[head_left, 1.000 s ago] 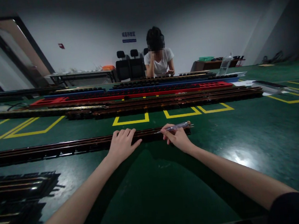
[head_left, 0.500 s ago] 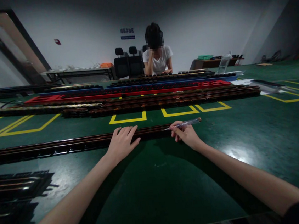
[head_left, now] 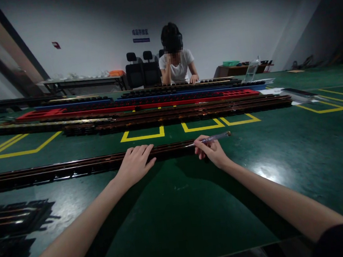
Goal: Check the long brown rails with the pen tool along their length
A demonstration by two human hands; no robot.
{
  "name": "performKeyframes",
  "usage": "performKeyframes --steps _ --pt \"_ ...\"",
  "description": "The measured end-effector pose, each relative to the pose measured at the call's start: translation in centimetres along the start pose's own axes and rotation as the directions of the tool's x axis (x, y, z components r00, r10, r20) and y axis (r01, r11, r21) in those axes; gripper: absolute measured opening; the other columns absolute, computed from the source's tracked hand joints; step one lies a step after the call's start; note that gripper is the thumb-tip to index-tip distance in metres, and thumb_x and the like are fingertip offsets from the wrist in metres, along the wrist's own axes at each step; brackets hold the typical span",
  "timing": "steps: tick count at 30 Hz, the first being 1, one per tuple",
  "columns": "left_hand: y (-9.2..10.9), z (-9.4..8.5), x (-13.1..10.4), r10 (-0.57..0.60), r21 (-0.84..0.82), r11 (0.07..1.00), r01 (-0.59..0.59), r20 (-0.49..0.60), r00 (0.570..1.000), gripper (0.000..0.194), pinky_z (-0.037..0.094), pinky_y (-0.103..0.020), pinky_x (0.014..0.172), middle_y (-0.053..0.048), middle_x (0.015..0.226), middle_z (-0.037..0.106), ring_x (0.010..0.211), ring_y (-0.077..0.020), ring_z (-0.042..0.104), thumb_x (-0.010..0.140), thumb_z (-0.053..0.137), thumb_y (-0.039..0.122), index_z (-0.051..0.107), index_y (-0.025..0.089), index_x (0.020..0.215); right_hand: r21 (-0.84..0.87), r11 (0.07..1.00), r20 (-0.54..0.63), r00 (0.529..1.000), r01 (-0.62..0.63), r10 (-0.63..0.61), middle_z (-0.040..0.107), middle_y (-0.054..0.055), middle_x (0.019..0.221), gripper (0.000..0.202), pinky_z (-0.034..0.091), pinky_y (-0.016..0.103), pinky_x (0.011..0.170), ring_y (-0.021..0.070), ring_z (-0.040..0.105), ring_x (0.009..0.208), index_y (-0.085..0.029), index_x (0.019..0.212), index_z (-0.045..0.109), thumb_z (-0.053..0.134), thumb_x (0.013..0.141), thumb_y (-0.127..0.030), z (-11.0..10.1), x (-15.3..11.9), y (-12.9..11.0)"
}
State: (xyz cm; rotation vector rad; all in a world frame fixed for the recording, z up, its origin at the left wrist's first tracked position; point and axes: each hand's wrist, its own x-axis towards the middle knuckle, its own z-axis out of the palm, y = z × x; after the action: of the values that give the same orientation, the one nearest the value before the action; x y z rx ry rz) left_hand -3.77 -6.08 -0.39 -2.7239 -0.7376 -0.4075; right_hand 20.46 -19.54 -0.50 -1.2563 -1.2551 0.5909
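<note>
A bundle of long, dark, glossy strips (head_left: 80, 166) runs along the green table from the left side to my right hand. My left hand (head_left: 136, 163) lies over the strips, fingers stretched out and thumb spread apart. Near their right end, my right hand (head_left: 208, 151) is closed around a slim screwdriver with a clear handle (head_left: 218, 136). Its thin metal tip points left and meets the strips or hovers just over them; I cannot tell which. The handle's end sticks out to the right, tilted slightly up.
Beyond lie more dark strips (head_left: 188, 113), a red rack (head_left: 96, 108) and blue racks. A clear bottle (head_left: 251, 70) stands at the back right. Across the table sits a person in a white shirt (head_left: 180, 68). More dark parts (head_left: 12, 219) lie at the near left. Yellow lines mark the table.
The view has shifted slightly, so the scene sits a little further left. My hands keep nearly the same place on the strips. The seated person's lowered hand shows more clearly on the table.
</note>
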Motion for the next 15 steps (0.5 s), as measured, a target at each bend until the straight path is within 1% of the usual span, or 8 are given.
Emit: performKeyframes --steps 8,11,15 --pt "-0.08 0.18 -0.02 0.008 -0.009 1.000 -0.008 0.000 1.000 0.046 0.042 -0.043 0.090 -0.016 0.123 0.059 0.110 -0.0271 0.055 0.093 0.039 0.038 0.047 0.010 0.129 -0.108 0.994 0.015 1.000 -0.013 0.015 0.059 -0.002 0.060 0.030 0.040 0.019 0.037 0.0080 0.053 0.042 -0.018 0.075 0.057 0.058 0.082 -0.047 0.02 0.05 0.20" --pt "-0.11 0.24 -0.03 0.016 -0.004 1.000 -0.016 -0.006 1.000 0.046 0.042 -0.043 0.090 -0.016 0.122 0.059 0.110 -0.0272 0.055 0.094 0.038 0.038 0.047 0.010 0.129 -0.122 0.992 0.016 0.999 -0.038 0.041 0.059 -0.002 0.059 0.031 0.038 0.019 0.036 0.0080 0.053 0.040 -0.018 0.076 0.056 0.057 0.082 -0.048 -0.03 0.09 0.29" --pt "-0.09 0.19 -0.02 0.014 0.003 1.000 -0.014 -0.006 1.000 0.046 0.043 -0.042 0.090 -0.015 0.122 0.059 0.109 -0.0269 0.055 0.094 0.038 0.038 0.047 0.010 0.129 -0.125 0.991 0.024 0.998 -0.054 0.057 0.059 -0.002 0.060 0.030 0.039 0.019 0.037 0.0082 0.054 0.042 -0.018 0.077 0.057 0.058 0.082 -0.047 -0.08 0.08 0.30"
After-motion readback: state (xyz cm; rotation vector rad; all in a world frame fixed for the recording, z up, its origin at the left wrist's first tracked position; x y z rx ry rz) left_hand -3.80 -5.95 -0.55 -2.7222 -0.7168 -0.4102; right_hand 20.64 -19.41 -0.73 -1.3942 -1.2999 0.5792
